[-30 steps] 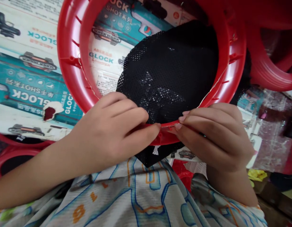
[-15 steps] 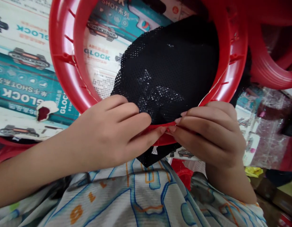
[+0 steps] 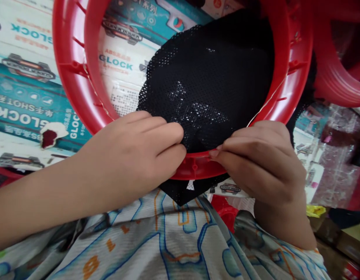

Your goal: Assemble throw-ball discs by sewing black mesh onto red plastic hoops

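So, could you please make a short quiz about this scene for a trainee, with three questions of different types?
1. True or false: the black mesh fabric fills the whole opening of the round red plastic ring.
2. Where do the left hand and the right hand hold the ring? A) at the far rim B) at the near rim, closest to the person C) one on each side
3. Which word in large letters is printed on the teal and white cardboard boxes behind the ring?
Key: 1 false, the boxes show through beside the mesh. 2 B. 3 GLOCK.
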Tool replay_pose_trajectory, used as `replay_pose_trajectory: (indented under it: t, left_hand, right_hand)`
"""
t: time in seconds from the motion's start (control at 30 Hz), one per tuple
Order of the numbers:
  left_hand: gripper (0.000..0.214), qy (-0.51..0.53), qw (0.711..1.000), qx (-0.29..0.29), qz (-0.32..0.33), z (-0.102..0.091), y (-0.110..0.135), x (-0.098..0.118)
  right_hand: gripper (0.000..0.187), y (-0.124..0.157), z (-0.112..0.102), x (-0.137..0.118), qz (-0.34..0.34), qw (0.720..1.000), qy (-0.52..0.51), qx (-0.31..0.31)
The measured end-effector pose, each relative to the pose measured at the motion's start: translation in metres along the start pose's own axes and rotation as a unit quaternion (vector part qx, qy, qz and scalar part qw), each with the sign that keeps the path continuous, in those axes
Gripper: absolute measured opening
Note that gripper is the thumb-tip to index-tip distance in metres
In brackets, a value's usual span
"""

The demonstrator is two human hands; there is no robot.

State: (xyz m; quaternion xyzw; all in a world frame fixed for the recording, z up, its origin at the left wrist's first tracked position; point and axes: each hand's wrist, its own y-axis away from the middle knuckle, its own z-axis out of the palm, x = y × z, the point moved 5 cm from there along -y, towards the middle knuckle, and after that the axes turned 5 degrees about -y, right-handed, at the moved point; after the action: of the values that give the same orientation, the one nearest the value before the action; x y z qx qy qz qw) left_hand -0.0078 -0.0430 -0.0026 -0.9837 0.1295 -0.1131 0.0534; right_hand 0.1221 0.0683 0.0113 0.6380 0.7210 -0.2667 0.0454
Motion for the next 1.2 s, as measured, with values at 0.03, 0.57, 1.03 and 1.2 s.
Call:
replay_pose_trajectory:
  t: [0.03, 0.57, 1.03, 1.2]
  left_hand:
    - [0.026, 0.004, 1.0, -0.006, 0.002, 0.001, 0.0, 0.0]
    - [0.041, 0.013, 0.998, -0.053, 0.011, 0.005, -0.003, -0.005]
    - [0.027, 0.076, 0.985, -0.143, -0.061, 0.006, -0.035, 0.006]
    - [0.028, 0.063, 0.983, -0.141, -0.103, 0.006, -0.04, 0.006]
  right_hand:
    - [0.01, -0.001, 0.0, 0.0, -0.006, 1.0, 0.006, -0.004]
    - [0.022, -0.008, -0.006, 0.01, 0.122, 0.992, -0.029, -0.023]
    - [0.022, -0.008, 0.001, 0.004, 0.102, 0.993, -0.009, -0.054]
    - [0.022, -0.008, 0.007, 0.004, 0.084, 0.993, 0.01, -0.084]
